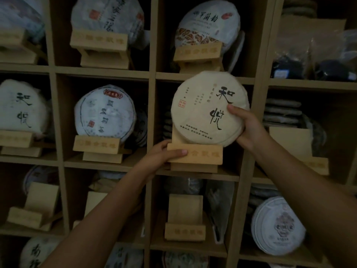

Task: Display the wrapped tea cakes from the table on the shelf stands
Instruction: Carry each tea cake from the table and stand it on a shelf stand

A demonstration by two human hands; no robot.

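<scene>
Filling the wooden shelf, displayed cakes surround the cream tea cake, whose rim the right hand grips, resting on the stand just beside the left hand fingers curled around its lip.

A tea shop: cubby shelving (wooden) displaying wrapped cakes.

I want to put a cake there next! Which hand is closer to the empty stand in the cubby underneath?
Left. The left hand grips the wooden stand directly above the empty stand; the right hand holds the tea cake higher, to the right.
</scene>
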